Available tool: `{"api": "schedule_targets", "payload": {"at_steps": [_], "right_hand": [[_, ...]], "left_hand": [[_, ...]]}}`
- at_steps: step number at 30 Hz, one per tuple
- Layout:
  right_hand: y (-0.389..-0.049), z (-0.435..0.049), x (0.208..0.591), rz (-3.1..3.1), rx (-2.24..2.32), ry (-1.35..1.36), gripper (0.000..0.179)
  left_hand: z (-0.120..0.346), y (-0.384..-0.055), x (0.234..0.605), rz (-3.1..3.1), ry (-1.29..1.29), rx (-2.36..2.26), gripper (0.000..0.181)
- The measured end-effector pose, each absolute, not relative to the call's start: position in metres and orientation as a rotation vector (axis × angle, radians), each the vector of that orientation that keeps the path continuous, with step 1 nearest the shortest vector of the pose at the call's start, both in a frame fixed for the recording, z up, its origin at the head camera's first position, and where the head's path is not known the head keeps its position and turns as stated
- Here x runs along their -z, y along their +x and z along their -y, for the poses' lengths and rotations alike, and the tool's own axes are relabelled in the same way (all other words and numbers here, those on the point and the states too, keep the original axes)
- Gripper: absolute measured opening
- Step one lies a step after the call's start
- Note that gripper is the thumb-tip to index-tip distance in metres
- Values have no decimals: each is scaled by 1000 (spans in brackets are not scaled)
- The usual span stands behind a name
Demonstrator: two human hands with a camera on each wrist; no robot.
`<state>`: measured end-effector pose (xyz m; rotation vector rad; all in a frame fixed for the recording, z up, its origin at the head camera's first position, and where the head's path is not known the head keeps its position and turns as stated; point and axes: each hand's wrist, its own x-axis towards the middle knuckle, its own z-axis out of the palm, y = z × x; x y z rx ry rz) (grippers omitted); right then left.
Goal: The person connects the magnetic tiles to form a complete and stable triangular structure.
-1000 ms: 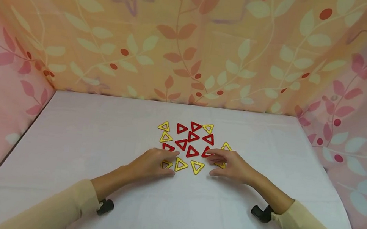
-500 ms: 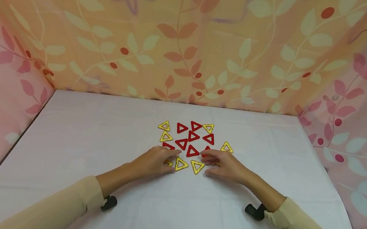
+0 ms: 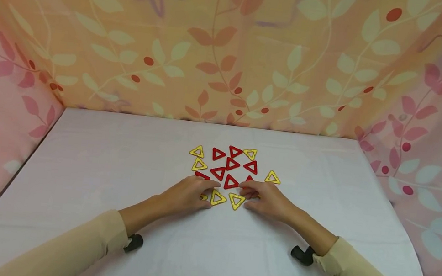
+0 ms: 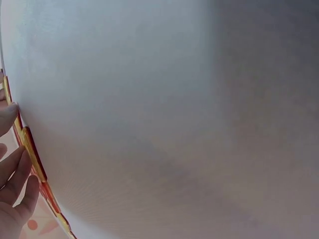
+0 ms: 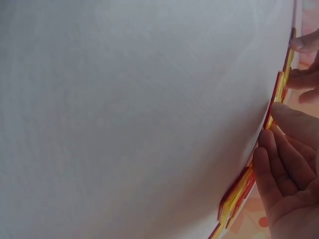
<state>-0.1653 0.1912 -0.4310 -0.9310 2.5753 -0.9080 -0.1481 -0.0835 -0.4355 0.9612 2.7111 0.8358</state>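
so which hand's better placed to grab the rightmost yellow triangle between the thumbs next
Likely the right hand: it sits beside that yellow triangle, which another triangle separates from the left hand.

Eight red triangles (image 3: 228, 163) show on the one white table (image 3: 111, 156): six in plain view and two partly covered, one by the left hand (image 3: 188, 193) and one by the right hand (image 3: 269, 200). Seven yellow triangles (image 3: 237, 195) can be made out, six in plain view and one mostly covered; whether more lie under the two hands cannot be told. Two beige sleeves (image 3: 66, 248) and two black devices (image 3: 134, 243), one at each wrist, also show.
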Motion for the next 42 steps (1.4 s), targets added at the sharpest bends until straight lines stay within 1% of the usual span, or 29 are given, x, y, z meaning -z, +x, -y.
{"api": "schedule_targets", "payload": {"at_steps": [8, 18, 31, 42], "right_hand": [[-164, -187, 430, -2601, 886, -912, 45], [-164, -185, 432, -2617, 852, -961, 42], [-165, -181, 431, -2613, 848, -969, 44], [-166, -178, 434, -2613, 854, -967, 41]], "left_hand": [[82, -148, 434, -2678, 1002, -851, 54], [80, -149, 433, -2656, 967, -863, 51], [77, -150, 431, -2601, 948, -902, 52], [72, -153, 431, -2574, 949, -899, 53]]}}
